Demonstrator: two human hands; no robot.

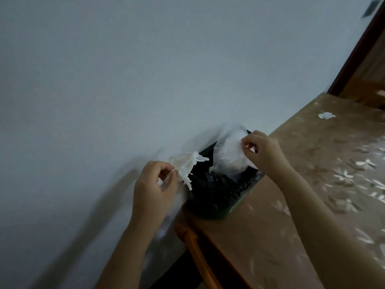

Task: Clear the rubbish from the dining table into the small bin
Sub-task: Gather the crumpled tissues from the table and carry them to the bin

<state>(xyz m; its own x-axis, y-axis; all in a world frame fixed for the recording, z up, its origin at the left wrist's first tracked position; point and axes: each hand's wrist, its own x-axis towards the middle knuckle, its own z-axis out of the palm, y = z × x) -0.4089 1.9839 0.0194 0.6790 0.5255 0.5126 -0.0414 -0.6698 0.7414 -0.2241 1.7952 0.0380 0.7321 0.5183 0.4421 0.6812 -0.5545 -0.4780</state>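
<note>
A small bin lined with a black bag stands on the table corner against the wall. My left hand pinches a crumpled white tissue just left of the bin's rim. My right hand grips a thin translucent plastic bag that hangs over the bin's opening. Another crumpled white scrap lies farther back on the table.
The table carries a brown floral cloth under a clear cover, with a wooden edge near me. A plain white wall fills the left. A dark door frame stands at the far right.
</note>
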